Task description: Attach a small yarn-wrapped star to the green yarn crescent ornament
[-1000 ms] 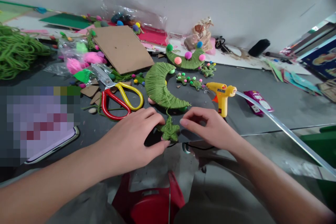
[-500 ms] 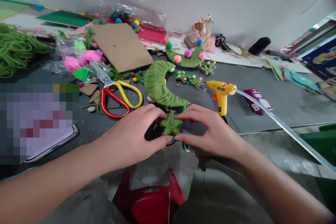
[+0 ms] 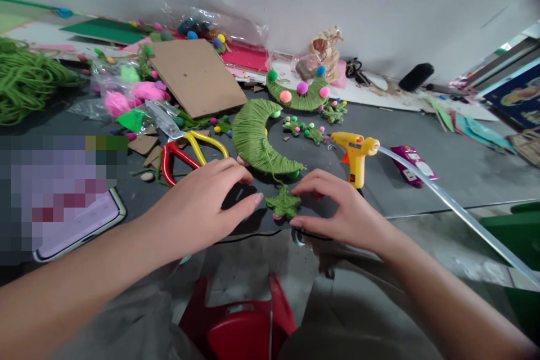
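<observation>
A small star wrapped in green yarn [image 3: 283, 203] lies at the table's front edge, with a strand running up to a green yarn-wrapped crescent [image 3: 253, 138]. Left of the star, my left hand [image 3: 211, 202] is open, thumb and fingers apart, not touching it. On the other side my right hand [image 3: 337, 208] curves open around the star's right edge; whether its fingertips touch the yarn I cannot tell. A pink bit shows under the star's lower left point. Scissors with red and yellow handles [image 3: 181, 149] lie beyond my left hand, which partly covers them.
A yellow glue gun [image 3: 355, 154] with a clear glue stick [image 3: 455, 199] stands right of the crescent. Behind lie a second crescent with pompoms [image 3: 299, 95], small decorated stars [image 3: 314, 133] and cardboard [image 3: 196, 76]. Green yarn [image 3: 29, 81] is far left, a phone [image 3: 113, 211] nearer.
My left hand has let go of the star and moved left. The star now rests slightly further right, and my right hand's fingers have spread a little.
</observation>
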A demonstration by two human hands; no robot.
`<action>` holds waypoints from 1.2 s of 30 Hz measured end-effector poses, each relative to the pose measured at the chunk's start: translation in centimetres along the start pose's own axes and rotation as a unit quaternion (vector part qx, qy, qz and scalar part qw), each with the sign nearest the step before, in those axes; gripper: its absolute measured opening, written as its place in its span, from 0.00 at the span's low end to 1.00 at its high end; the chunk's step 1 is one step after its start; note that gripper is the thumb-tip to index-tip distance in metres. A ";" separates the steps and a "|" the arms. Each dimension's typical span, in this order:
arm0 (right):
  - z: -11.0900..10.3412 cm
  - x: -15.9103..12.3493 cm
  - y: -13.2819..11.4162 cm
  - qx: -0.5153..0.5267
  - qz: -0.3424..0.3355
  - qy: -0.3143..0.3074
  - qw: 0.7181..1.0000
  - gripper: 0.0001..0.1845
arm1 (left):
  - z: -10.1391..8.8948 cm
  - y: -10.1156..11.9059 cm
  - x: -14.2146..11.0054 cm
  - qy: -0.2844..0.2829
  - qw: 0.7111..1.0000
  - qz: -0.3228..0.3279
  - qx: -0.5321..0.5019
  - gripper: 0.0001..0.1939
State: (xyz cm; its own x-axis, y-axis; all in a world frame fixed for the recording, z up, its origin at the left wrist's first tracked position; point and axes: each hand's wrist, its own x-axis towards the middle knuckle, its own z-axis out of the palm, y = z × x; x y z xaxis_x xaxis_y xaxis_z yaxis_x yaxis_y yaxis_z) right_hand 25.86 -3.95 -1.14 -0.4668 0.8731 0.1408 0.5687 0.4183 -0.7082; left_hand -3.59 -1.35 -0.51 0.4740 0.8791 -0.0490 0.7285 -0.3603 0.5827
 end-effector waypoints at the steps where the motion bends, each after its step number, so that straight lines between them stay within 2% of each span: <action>1: 0.0 -0.1 0.0 -0.008 0.005 -0.004 1.000 0.21 | 0.0 -0.2 0.1 0.009 1.000 0.003 0.001 0.22; 7: -0.1 -0.5 -0.4 -0.056 0.028 -0.032 0.997 0.24 | -0.9 -1.0 1.4 0.110 0.993 0.028 0.044 0.13; 10: 0.1 -0.5 -0.8 -0.077 0.040 -0.038 0.995 0.22 | -1.2 -1.0 2.1 0.133 0.989 0.005 0.066 0.14; 17: 0.1 -0.4 -0.7 -0.041 0.038 -0.023 0.998 0.17 | -0.9 -1.2 3.7 0.134 0.986 -0.034 0.097 0.28; 20: -0.1 -0.4 -0.7 -0.002 0.041 -0.003 0.999 0.18 | -0.9 -0.6 4.2 0.122 0.985 -0.040 0.118 0.28; 23: -0.5 -0.3 -0.9 0.062 0.076 0.008 0.995 0.17 | -0.9 0.0 4.7 0.123 0.982 -0.026 0.144 0.26; 25: -0.8 -0.2 -1.0 0.121 0.130 0.003 0.984 0.18 | -0.7 0.3 5.0 0.129 0.978 -0.009 0.166 0.25; 29: -1.2 -0.1 -0.9 0.257 0.233 -0.022 0.938 0.22 | -0.1 0.6 5.8 0.145 0.969 0.018 0.200 0.23; 33: -1.1 -0.2 -0.4 0.346 0.258 -0.005 0.902 0.27 | -0.1 1.2 6.6 0.136 0.967 0.019 0.217 0.21; 36: -1.0 0.1 -0.2 0.383 0.262 -0.004 0.886 0.28 | -0.4 1.3 6.9 0.129 0.966 0.026 0.222 0.20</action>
State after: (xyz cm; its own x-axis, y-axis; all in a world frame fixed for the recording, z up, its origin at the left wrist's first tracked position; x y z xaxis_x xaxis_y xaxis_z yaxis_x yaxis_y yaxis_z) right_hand 26.44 -3.69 -0.29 -0.2806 0.8942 -0.3487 0.0834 -0.3392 -0.9370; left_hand 0.42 4.33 0.21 0.4175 0.8844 0.2085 0.8747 -0.4533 0.1713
